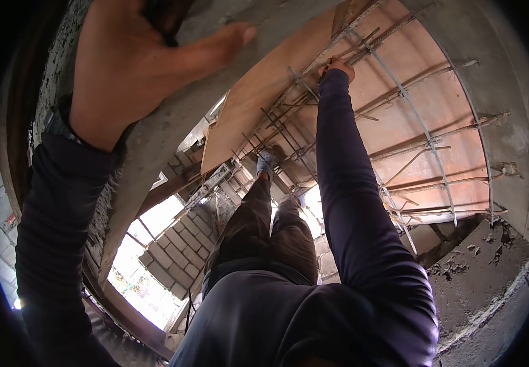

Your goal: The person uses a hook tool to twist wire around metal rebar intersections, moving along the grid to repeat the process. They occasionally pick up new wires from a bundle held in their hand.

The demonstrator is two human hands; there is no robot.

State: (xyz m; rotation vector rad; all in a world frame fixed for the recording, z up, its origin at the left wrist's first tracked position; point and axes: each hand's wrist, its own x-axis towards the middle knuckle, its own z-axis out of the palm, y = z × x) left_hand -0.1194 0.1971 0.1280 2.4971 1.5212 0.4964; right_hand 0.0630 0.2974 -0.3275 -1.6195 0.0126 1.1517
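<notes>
My left hand (136,73) is large in the upper left, over the edge of a grey concrete beam (154,137). Its thumb stretches out to the right along the beam, while the other fingers run out of the frame or are hidden. A dark shape shows behind that hand, too dim to name. Farther up, my right hand (337,68) is closed around a steel rebar (393,27) of the tied grid, with the arm stretched out. Behind the grid stands a reddish-brown plywood panel (423,92).
Below me, one shoe (265,160) is among crossing rebars (289,131). A grey block wall (182,248) stands lower left beside bright openings. Rough concrete (484,275) lies at the lower right, and bar ends stick out near the right concrete face (509,140).
</notes>
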